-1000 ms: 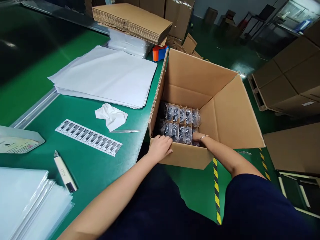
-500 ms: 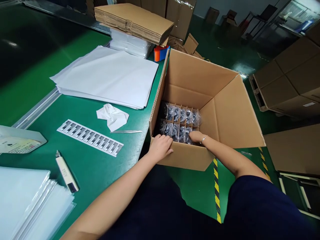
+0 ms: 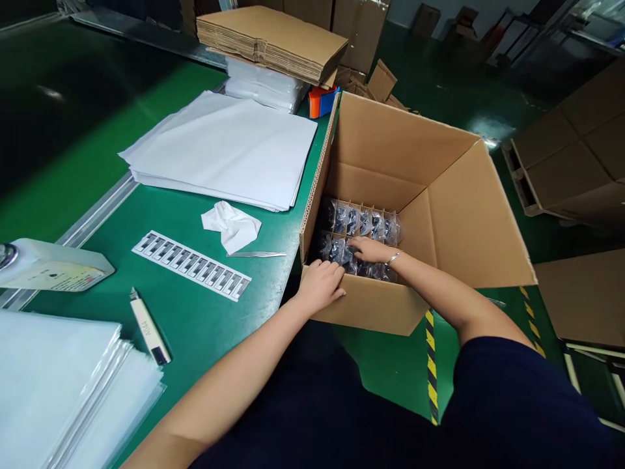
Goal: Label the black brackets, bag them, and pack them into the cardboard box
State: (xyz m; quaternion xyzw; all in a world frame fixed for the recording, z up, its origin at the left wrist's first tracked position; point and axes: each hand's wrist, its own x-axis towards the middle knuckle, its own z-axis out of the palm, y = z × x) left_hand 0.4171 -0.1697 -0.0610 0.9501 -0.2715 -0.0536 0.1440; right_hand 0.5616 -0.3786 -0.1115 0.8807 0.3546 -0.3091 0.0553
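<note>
Green floor (image 3: 390, 371), marked with black-and-yellow tape (image 3: 432, 365), shows below and beyond a green tabletop (image 3: 195, 326). Just beside the right edge of the tabletop stands a large cardboard box (image 3: 374, 306), open at the top. At the far end of the tabletop, a stack of flattened cardboard (image 3: 273, 39) rests on a clear plastic pack (image 3: 261, 85). Nearer lies a broad pile of white sheets (image 3: 224, 146), and at the lower left a pile of clear plastic bags (image 3: 53, 384). Just behind the bags is a white bottle (image 3: 63, 264), partly cut off by the picture's left edge.

Both hands are at the box. The left hand (image 3: 319, 286) grips the near edge, its fingers bent over the cardboard. The right hand (image 3: 374, 249) reaches inside, back upward, its fingers slightly bent over the near row of dark pieces (image 3: 377, 225) wrapped in clear plastic; whether it is closed on one cannot be told. The pieces sit in two rows, low in the box, between cardboard dividers.

A printed label strip (image 3: 191, 265) lies slantwise on the tabletop, with a cream-coloured knife (image 3: 149, 327) near it. A crumpled white cloth (image 3: 232, 227) lies beyond the strip, a slim silver tool (image 3: 256, 255) at its near side. A thin bracelet (image 3: 392, 258) circles the right wrist.
</note>
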